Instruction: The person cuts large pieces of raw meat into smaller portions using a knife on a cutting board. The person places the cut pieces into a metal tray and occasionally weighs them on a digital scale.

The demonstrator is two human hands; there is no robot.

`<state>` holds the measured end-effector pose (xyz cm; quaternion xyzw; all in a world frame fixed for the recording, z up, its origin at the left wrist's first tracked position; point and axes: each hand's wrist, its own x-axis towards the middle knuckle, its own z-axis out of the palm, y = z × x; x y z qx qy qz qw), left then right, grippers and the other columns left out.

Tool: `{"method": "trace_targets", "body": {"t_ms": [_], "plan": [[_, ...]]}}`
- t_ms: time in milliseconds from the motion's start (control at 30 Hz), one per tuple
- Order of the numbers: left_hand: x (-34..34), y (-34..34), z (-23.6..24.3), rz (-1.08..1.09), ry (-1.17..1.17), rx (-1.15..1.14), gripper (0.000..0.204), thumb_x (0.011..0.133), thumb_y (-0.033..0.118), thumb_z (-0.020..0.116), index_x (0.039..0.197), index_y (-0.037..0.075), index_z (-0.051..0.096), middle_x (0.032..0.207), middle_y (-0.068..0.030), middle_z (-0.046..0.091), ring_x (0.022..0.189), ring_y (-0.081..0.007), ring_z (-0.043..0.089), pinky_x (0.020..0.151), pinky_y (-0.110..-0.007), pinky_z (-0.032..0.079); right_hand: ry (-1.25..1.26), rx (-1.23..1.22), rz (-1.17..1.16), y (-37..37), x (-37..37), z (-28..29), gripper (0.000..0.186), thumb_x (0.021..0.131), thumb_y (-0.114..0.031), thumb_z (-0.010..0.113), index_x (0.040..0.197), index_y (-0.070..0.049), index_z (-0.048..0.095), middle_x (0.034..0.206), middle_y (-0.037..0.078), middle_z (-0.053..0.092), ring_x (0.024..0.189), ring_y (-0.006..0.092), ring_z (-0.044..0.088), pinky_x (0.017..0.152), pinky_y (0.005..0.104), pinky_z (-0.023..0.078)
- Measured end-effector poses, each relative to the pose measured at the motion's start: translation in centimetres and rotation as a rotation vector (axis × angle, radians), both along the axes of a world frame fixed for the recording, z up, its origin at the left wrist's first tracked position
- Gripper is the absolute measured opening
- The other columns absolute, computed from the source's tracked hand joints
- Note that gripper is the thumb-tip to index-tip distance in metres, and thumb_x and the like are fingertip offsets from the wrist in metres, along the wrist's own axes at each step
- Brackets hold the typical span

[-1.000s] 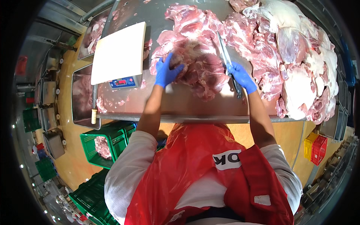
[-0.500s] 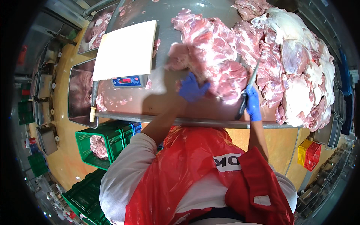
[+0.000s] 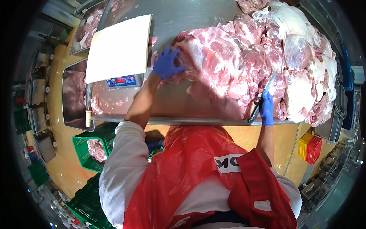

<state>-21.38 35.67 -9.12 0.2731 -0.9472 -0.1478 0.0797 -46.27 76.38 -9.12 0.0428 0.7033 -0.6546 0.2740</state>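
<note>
My left hand, in a blue glove, has its fingers spread against the left edge of a large spread of raw meat on the steel table. My gloved right hand is closed round the dark handle of a knife, whose blade points away from me over the meat. The knife's handle end lies close to the table's front edge. To the right, a heap of pale, skin-covered meat pieces adjoins the spread.
Left of my left hand, a white board covers part of a blue scale. A wooden-handled tool rests at the table's left edge. Green crates stand below left; yellow and red crates are at the right.
My left hand has moved left and farther away, to the meat's left edge. My right hand has shifted slightly right with the knife. The meat lies differently, reaching nearer the front edge.
</note>
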Motion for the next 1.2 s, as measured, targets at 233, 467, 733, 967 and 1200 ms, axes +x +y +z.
{"method": "trace_targets", "body": {"t_ms": [233, 467, 733, 967, 1200], "plan": [[3.7, 7.6, -1.1, 0.213, -0.036, 0.276, 0.071, 0.075, 0.058, 0.077, 0.129, 0.018, 0.054, 0.138, -0.031, 0.042, 0.124, -0.0487, 0.045, 0.102, -0.058, 0.038, 0.128, -0.058, 0.272, -4.0, -4.5, -2.9, 0.016, 0.101, -0.024, 0.06, 0.089, -0.014, 0.059, 0.075, -0.007, 0.052, 0.067, 0.004, 0.046, 0.059, 0.0204, 0.037], [4.1, 17.2, -3.8, 0.559, 0.004, 0.19, 0.084, 0.076, 0.065, 0.069, 0.143, 0.021, 0.045, 0.144, -0.0358, 0.026, 0.121, -0.0573, 0.041, 0.099, -0.063, 0.039, 0.415, -0.021, 0.647, -15.3, -12.1, -1.5, 0.031, 0.1, -0.031, 0.059, 0.111, -0.003, 0.064, 0.089, -0.004, 0.058, 0.082, 0.0079, 0.052, 0.076, 0.0256, 0.045], [-0.9, 22.7, -5.6, 0.265, 0.006, 0.514, 0.073, 0.086, 0.055, 0.065, 0.144, 0.018, 0.041, 0.118, -0.0333, 0.05, 0.108, -0.0489, 0.054, 0.091, -0.057, 0.044, 1.154, 0.161, 0.58, -29.1, -18.4, -2.2, 0.044, 0.098, -0.045, 0.052, 0.105, -0.003, 0.067, 0.099, 0.015, 0.069, 0.091, 0.0322, 0.065, 0.084, 0.0406, 0.049], [-4.0, 3.2, 1.1, 0.135, 0.251, 0.034, 0.021, 0.081, 0.019, 0.063, 0.098, 0.006, 0.067, 0.088, -0.0262, 0.067, 0.083, -0.0427, 0.066, 0.075, -0.05, 0.052, 0.162, -0.322, 0.866, -18.8, -3.6, 0.4, 0.039, 0.102, -0.041, 0.049, 0.106, -0.003, 0.059, 0.078, 0.009, 0.063, 0.072, 0.0206, 0.062, 0.064, 0.0365, 0.046], [-5.8, -5.2, -7.4, 0.087, -0.339, 0.396, 0.04, 0.08, 0.031, 0.064, 0.109, 0.004, 0.069, 0.107, -0.0227, 0.07, 0.099, -0.0404, 0.066, 0.086, -0.046, 0.052, 0.521, 0.493, 1.188, -19.4, 6.8, 2.7, 0.018, 0.099, -0.017, 0.045, 0.106, 0.0, 0.045, 0.081, 0.025, 0.064, 0.08, 0.0443, 0.065, 0.069, 0.0532, 0.049]]}}
